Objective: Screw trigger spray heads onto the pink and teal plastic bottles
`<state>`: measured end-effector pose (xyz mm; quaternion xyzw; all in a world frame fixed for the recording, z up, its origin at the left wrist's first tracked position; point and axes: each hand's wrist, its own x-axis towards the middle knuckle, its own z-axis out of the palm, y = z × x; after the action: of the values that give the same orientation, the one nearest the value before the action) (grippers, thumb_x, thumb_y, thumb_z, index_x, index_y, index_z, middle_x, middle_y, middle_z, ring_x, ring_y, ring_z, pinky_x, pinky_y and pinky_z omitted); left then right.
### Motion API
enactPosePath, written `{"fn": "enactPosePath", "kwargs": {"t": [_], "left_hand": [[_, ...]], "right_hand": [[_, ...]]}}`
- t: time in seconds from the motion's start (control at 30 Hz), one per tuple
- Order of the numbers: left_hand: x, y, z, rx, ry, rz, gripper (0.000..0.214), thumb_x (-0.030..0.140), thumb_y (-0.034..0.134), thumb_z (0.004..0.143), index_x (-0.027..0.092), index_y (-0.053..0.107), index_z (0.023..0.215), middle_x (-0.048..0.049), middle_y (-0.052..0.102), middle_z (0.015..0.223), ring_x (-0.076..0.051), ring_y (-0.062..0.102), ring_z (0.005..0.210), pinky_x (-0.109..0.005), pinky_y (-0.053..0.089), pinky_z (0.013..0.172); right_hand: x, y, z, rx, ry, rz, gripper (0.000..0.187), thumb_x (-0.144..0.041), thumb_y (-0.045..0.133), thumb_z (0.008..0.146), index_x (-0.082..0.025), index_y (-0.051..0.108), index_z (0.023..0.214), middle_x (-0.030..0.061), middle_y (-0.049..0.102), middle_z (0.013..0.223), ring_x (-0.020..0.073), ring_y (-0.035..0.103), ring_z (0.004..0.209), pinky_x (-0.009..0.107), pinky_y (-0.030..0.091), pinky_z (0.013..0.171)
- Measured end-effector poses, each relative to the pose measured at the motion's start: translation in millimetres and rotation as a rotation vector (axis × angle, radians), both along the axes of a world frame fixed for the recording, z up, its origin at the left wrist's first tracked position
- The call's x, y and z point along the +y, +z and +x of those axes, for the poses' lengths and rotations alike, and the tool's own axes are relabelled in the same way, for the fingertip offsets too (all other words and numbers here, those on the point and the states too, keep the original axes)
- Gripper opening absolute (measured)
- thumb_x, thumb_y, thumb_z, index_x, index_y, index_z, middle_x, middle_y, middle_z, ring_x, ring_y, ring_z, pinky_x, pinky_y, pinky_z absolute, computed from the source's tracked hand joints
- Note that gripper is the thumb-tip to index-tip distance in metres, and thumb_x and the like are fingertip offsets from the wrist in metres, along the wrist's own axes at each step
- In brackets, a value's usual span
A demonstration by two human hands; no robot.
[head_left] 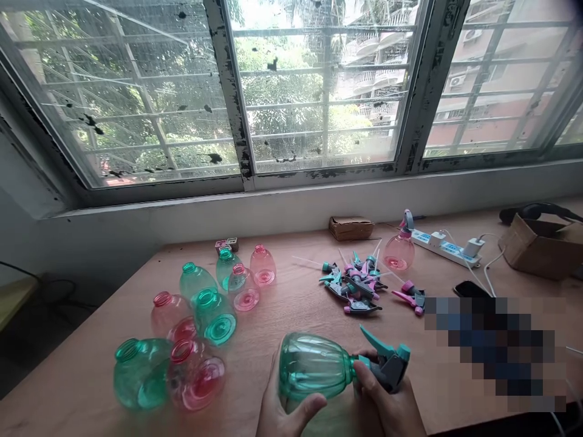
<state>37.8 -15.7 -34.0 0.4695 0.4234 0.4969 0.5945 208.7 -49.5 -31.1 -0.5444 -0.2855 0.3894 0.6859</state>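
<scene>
A green see-through spray bottle (314, 367) lies on its side between my hands, above the front of the table. My left hand (291, 409) is wrapped round its base, with the thumb along the lower side. At the neck, my right hand (387, 394) grips the collar of the grey and teal spray head (389, 361), which sits on the bottle mouth. Whether it is fully screwed on I cannot tell. Beyond my right hand lies a pile of loose spray heads (357, 282) with thin tubes. One pink and grey spray head (412, 297) lies apart from it.
Several open green and pink bottles (216, 318) stand on the left of the table (282, 291). A pink bottle with a spray head (398, 250) stands at the back, near a power strip (446, 247), a phone (473, 290) and a cardboard box (542, 252). Windows line the wall.
</scene>
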Motion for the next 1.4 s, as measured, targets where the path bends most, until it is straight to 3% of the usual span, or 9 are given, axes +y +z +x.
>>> {"fn": "enactPosePath", "kwargs": {"t": [0.2,0.33,0.43,0.6,0.8,1.03,1.13,1.23,1.4], "left_hand": [[-2,0.8,4,0.034,0.055,0.068,0.097,0.043,0.089,0.063,0.025,0.046,0.148,-0.0093,0.053,0.153,-0.035,0.038,0.147,-0.044,0.028,0.124],[-1,6.8,-1,0.021,0.031,0.022,0.097,0.050,0.091,0.057,0.016,0.054,0.141,-0.0167,0.067,0.135,-0.041,0.053,0.136,-0.050,0.034,0.120],[2,7.1,-1,0.062,0.037,-0.009,0.088,0.045,0.093,0.055,0.013,0.063,0.131,-0.0165,0.075,0.120,-0.042,0.061,0.125,-0.052,0.040,0.115],[2,2.9,5,0.106,0.137,0.091,0.086,0.039,0.091,0.060,0.021,0.058,0.138,-0.0103,0.065,0.140,-0.037,0.047,0.141,-0.046,0.029,0.123],[0,6.9,2,0.037,0.051,0.006,0.089,0.050,0.087,0.063,0.015,0.057,0.138,-0.0158,0.069,0.132,-0.040,0.055,0.133,-0.050,0.038,0.117],[-2,1.2,3,0.029,0.080,0.037,0.097,0.039,0.091,0.059,0.022,0.050,0.145,-0.0096,0.059,0.148,-0.035,0.041,0.145,-0.044,0.028,0.124],[-2,0.9,1,0.009,0.058,0.036,0.104,0.044,0.091,0.059,0.017,0.045,0.148,-0.0149,0.062,0.143,-0.038,0.045,0.142,-0.048,0.027,0.124],[-1,2.9,-2,-0.035,0.012,-0.014,0.097,0.052,0.087,0.063,0.014,0.049,0.145,-0.0183,0.068,0.132,-0.042,0.054,0.134,-0.053,0.032,0.120],[-1,1.8,-1,-0.010,-0.020,-0.047,0.096,0.043,0.089,0.064,0.023,0.046,0.148,-0.0124,0.066,0.138,-0.038,0.051,0.138,-0.049,0.032,0.121]], "right_hand": [[4,-8.7,9,-0.038,-0.024,-0.042,0.043,-0.057,0.080,0.070,-0.018,0.069,0.085,-0.0010,0.067,0.054,0.0216,0.063,0.057,0.032,0.047,0.064],[1,-3.7,3,-0.028,0.008,-0.015,0.041,-0.057,0.081,0.069,-0.019,0.071,0.081,-0.0025,0.063,0.052,0.0190,0.059,0.053,0.030,0.046,0.061],[0,0.4,0,-0.033,-0.002,-0.011,0.041,-0.057,0.082,0.067,-0.019,0.072,0.079,-0.0029,0.063,0.052,0.0182,0.058,0.052,0.030,0.047,0.061],[3,-3.9,5,-0.038,-0.027,-0.028,0.041,-0.056,0.081,0.070,-0.018,0.070,0.082,-0.0011,0.066,0.053,0.0216,0.062,0.056,0.032,0.048,0.064],[1,-5.7,3,-0.037,-0.003,-0.005,0.040,-0.055,0.080,0.072,-0.018,0.071,0.084,-0.0020,0.065,0.052,0.0193,0.060,0.053,0.031,0.048,0.063],[2,-9.8,8,-0.008,0.035,-0.001,0.039,-0.053,0.081,0.072,-0.019,0.069,0.087,-0.0033,0.065,0.053,0.0177,0.060,0.054,0.029,0.046,0.061],[0,-6.5,4,-0.001,0.045,0.003,0.039,-0.053,0.080,0.073,-0.018,0.070,0.086,-0.0036,0.063,0.052,0.0171,0.058,0.054,0.029,0.046,0.063],[-1,-2.0,0,0.035,0.048,-0.006,0.040,-0.054,0.081,0.071,-0.019,0.069,0.086,-0.0034,0.062,0.051,0.0163,0.056,0.051,0.028,0.044,0.057],[0,0.6,-2,0.025,-0.026,0.013,0.041,-0.055,0.082,0.069,-0.019,0.070,0.085,-0.0047,0.060,0.049,0.0148,0.056,0.051,0.026,0.045,0.058]]}}
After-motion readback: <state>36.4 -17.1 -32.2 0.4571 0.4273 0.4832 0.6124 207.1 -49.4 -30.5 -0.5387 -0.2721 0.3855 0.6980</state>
